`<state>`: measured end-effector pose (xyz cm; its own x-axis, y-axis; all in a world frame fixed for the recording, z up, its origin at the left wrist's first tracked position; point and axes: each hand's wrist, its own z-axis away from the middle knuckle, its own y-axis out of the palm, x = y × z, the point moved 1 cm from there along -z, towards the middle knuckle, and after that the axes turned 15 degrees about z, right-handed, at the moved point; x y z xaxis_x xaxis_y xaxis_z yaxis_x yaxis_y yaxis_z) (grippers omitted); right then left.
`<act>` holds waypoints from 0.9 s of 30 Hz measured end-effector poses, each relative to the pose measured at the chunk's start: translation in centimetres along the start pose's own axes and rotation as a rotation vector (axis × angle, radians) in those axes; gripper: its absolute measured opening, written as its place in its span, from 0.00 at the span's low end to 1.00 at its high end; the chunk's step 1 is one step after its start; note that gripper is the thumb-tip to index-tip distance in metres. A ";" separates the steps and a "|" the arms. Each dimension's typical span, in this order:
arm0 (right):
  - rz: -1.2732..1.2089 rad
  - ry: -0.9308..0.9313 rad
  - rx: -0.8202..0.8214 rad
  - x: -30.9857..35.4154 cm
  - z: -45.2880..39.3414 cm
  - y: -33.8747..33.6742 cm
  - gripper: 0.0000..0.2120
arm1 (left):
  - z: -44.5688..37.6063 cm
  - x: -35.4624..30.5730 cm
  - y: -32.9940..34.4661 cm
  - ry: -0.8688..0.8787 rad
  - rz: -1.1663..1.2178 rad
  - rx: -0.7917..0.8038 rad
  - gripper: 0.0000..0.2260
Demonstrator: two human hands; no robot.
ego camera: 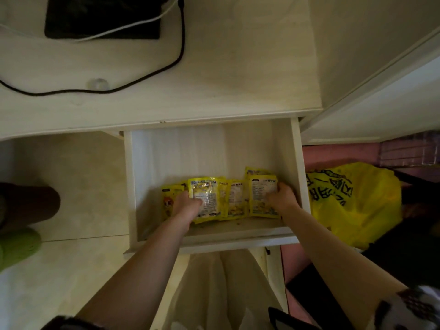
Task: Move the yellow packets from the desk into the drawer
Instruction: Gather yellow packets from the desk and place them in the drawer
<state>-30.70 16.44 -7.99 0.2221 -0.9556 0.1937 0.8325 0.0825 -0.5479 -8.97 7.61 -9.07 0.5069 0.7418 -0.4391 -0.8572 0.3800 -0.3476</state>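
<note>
Several yellow packets [234, 198] lie in a row inside the open white drawer [300, 163], near its front. My left hand [187, 206] reaches into the drawer and grips a yellow packet [206, 198] at the left of the row. My right hand [282, 197] holds the rightmost yellow packet [262, 196] by its right edge. One more packet with a cartoon face [170, 201] lies at the far left, partly behind my left hand. No packets are visible on the desk top [238, 67].
A black device [102, 17] with a white cable and a black cable [166, 67] sits on the desk at the back left. A yellow plastic bag [357, 201] is on the floor right of the drawer. A green shoe [19, 244] is at the left.
</note>
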 end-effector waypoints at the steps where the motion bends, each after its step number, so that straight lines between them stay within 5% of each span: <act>1: 0.051 -0.007 0.014 -0.1 0.1 0.0 0.15 | 0.2 -0.1 -0.2 0.013 -0.057 -0.005 0.06; 9: 0.299 -0.059 0.047 -0.3 2.9 -1.2 0.05 | 2.7 -0.4 -2.6 0.128 -0.263 -0.016 0.02; 16: 0.334 -0.238 -0.003 0.7 7.3 -2.6 0.05 | 7.9 -0.9 -5.3 0.202 -0.186 -0.138 0.15; 27: 0.657 -0.676 0.017 5.1 14.1 1.4 0.19 | 14.1 3.6 -9.0 0.447 0.044 -0.252 0.11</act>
<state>-21.23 15.62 3.66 0.8925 -0.3502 0.2842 0.4423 0.5558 -0.7039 -0.68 14.66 4.21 0.5073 0.4241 -0.7501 -0.8580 0.1675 -0.4856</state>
